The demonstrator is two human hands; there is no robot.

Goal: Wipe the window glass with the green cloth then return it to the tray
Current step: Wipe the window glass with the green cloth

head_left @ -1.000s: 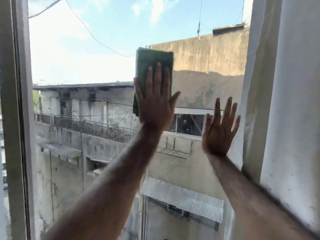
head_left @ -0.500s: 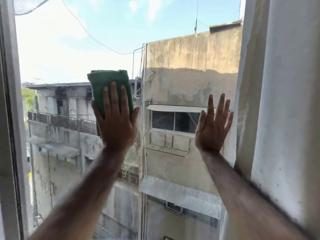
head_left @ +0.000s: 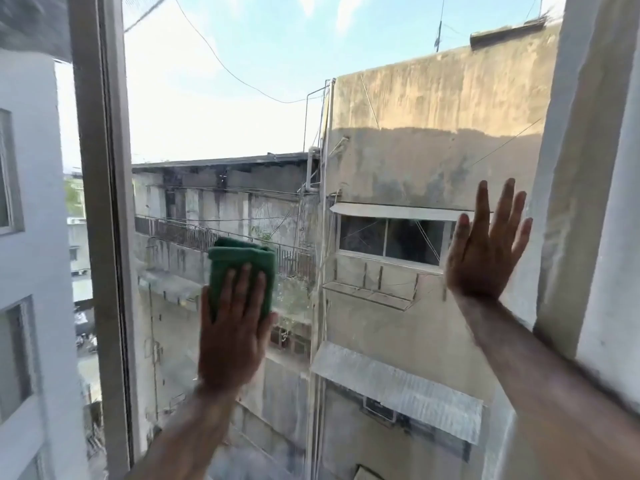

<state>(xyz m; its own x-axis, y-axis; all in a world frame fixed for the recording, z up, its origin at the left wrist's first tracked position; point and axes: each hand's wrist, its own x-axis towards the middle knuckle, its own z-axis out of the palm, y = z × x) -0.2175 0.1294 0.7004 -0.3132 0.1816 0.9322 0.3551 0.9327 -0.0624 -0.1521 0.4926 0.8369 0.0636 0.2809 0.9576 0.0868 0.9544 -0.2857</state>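
Observation:
A folded green cloth (head_left: 242, 263) lies flat against the window glass (head_left: 225, 133), left of centre. My left hand (head_left: 233, 332) presses it to the pane with fingers spread over its lower half. My right hand (head_left: 485, 247) rests flat on the glass near the right frame, fingers apart, holding nothing. The tray is not in view.
A grey vertical window frame (head_left: 104, 220) bounds the pane on the left. A white plastered wall reveal (head_left: 595, 202) bounds it on the right. Through the glass I see weathered concrete buildings, a railing, wires and sky.
My left hand has slid the cloth down and to the left across the glass, from high near the centre to lower left. My right hand stays flat near the right frame.

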